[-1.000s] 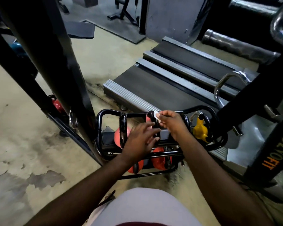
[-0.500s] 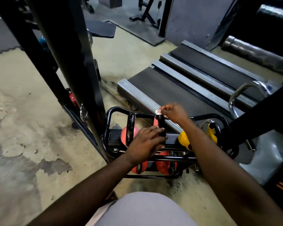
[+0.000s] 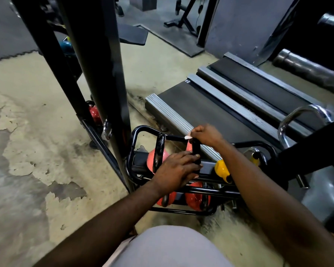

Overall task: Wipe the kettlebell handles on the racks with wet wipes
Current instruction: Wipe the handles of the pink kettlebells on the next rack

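Note:
A low black kettlebell rack [image 3: 136, 135] stands on the floor in front of me. Two pink kettlebells sit on its upper shelf; the left one [image 3: 152, 156] has a shiny black handle. My right hand [image 3: 205, 134] pinches a white wet wipe [image 3: 187, 137] against the top of the second kettlebell's black handle [image 3: 196, 149]. My left hand [image 3: 176, 169] grips the lower part of that same handle. A yellow kettlebell [image 3: 221, 169] sits to the right on the shelf. Red kettlebells [image 3: 195, 197] lie on the lower shelf.
A thick black upright post [image 3: 96, 64] of a bigger rack rises just left of the small rack. Behind lie two treadmill decks [image 3: 210, 110]. A chrome handle [image 3: 301, 114] curves at the right. The concrete floor [image 3: 37, 151] has peeling paint. My knee fills the bottom centre.
My right hand with the wipe has slid up to the top of the handle. My left hand keeps its hold lower down. The camera has shifted, so the rack sits further right.

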The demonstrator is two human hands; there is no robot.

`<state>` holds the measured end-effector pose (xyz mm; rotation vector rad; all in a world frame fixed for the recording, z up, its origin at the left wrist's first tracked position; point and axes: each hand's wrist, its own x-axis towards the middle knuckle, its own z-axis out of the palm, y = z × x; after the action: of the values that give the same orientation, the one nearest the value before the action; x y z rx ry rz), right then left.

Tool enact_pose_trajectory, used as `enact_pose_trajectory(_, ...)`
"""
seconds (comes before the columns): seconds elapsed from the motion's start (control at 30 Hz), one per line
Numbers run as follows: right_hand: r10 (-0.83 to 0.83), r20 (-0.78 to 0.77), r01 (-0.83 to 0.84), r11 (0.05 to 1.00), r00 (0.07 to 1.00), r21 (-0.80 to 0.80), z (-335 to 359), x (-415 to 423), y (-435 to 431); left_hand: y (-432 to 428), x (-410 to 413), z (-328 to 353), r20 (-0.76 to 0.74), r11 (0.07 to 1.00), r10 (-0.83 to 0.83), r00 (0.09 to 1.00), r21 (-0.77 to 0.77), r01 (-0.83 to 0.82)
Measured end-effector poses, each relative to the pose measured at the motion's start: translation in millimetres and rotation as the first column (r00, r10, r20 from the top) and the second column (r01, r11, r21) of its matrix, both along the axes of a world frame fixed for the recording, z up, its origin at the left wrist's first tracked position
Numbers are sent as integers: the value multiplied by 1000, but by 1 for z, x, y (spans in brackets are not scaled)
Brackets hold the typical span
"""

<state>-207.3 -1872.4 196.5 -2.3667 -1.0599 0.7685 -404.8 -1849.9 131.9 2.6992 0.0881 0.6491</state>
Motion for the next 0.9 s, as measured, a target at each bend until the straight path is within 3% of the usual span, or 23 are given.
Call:
enact_pose_trajectory(0.07, -67, 16, 65, 992, 998, 106, -8, -3, -13, 0, 1, 0, 9, 1000, -3, 1000, -5, 3)
enact_pose_trajectory(0.13, -24, 146, 8, 995, 989, 104, -7, -6, -16, 1, 1, 0, 15, 1000, -5, 1000, -8, 5)
enact_pose_trajectory(0.27, -11, 96, 20, 996, 995, -88, 6, 0, 12, 3, 1, -3, 18, 1000, 1, 1000, -4, -1)
enact_pose_trajectory(0.3, 44, 142, -21, 986, 989, -163, 9, 0, 17, 2, 2, -2, 19, 1000, -4, 1000, -7, 4)
enact_pose_trajectory(0.37, 263, 288, -171, 936, 921, -307, 15, -6, 28, 2, 2, 0, 24, 1000, -15, 1000, -22, 15)
enact_pose_trajectory(0.43, 488, 410, -313, 850, 770, -423, 16, -18, 33, 2, 2, 3, 35, 999, -26, 999, -32, 27)
enact_pose_trajectory(0.5, 567, 467, -347, 808, 679, -476, 15, -25, 34, 2, 1, 4, 33, 999, -26, 999, -36, 27)
enact_pose_trajectory(0.6, 413, 467, -235, 889, 782, -393, 17, -17, 26, 1, 1, 3, 26, 998, -18, 999, -60, 20)
enact_pose_trajectory(0.7, 15, 255, 24, 989, 967, -149, 5, 0, 3, 1, 2, 3, 29, 993, -28, 999, -115, 31)
enact_pose_trajectory(0.77, -245, 5, 245, 970, 970, -9, -3, -5, -16, 2, 2, 4, 35, 987, -37, 999, -155, 42)
enact_pose_trajectory(0.83, -398, -346, 451, 889, 850, 83, -12, -16, -30, 3, 1, 4, 26, 986, -33, 999, -165, 37)
enact_pose_trajectory(0.9, -414, -643, 581, 812, 644, 59, -12, -27, -42, 3, 1, 5, 15, 986, -26, 1000, -165, 28)
